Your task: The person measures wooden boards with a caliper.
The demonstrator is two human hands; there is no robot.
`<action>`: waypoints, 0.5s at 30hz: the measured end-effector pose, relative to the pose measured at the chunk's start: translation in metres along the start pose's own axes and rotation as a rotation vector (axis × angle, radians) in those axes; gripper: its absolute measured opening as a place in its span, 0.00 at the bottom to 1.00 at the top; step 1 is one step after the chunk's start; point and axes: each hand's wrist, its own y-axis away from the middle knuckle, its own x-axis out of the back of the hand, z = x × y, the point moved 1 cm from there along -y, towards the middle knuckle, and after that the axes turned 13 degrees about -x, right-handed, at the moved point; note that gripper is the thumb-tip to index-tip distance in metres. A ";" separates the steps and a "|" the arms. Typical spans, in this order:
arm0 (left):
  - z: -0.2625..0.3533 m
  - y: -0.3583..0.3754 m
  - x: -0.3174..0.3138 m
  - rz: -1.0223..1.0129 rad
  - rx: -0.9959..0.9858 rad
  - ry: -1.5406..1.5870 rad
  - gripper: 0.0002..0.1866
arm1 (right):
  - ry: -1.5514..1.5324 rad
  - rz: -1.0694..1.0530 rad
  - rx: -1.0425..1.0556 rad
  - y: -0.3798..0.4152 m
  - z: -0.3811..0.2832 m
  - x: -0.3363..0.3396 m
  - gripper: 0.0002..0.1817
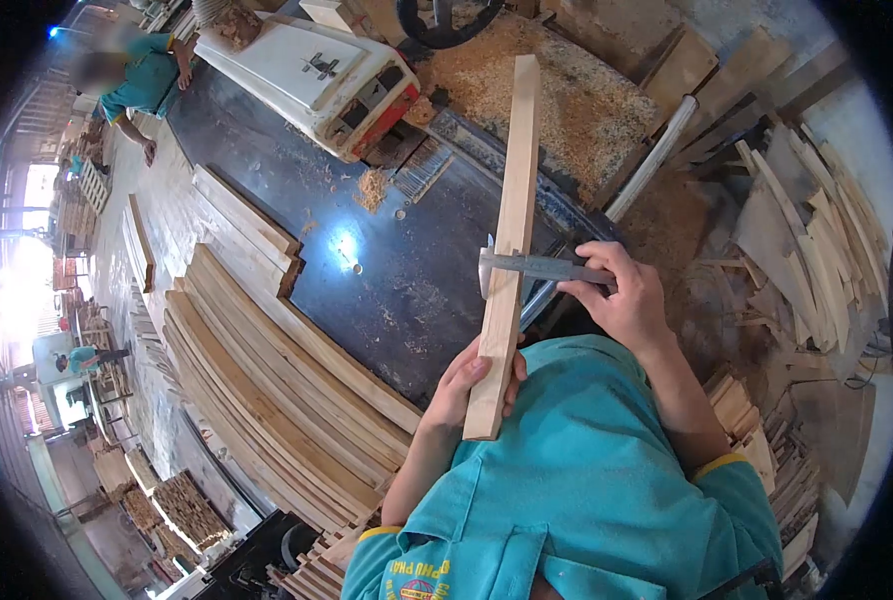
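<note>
A long, pale wooden strip (508,220) stretches away from my body over the dark machine table. My left hand (475,383) is wrapped round its near end, thumb on the upper face. In my right hand (622,300) is a metal caliper (547,266), gripped by its beam between thumb and fingers. The caliper lies across the strip near its middle, with its jaws (487,266) at the strip's left edge.
A woodworking machine with a white cover (312,75) stands on the dark table (367,310). Several long boards (267,370) lie to the left. Sawdust (537,90) covers the far surface. Thin offcuts (827,240) lean at the right. A person in teal (145,80) stands at the far left.
</note>
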 end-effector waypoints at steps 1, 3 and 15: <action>-0.003 -0.001 0.002 0.003 0.000 0.001 0.43 | 0.034 -0.048 -0.040 -0.001 -0.001 0.002 0.20; -0.015 -0.001 0.012 -0.088 0.031 0.088 0.38 | 0.063 -0.043 0.058 -0.003 0.003 0.002 0.20; -0.020 -0.014 0.037 -0.180 -0.010 0.256 0.48 | -0.163 -0.124 -0.146 0.002 0.014 -0.003 0.16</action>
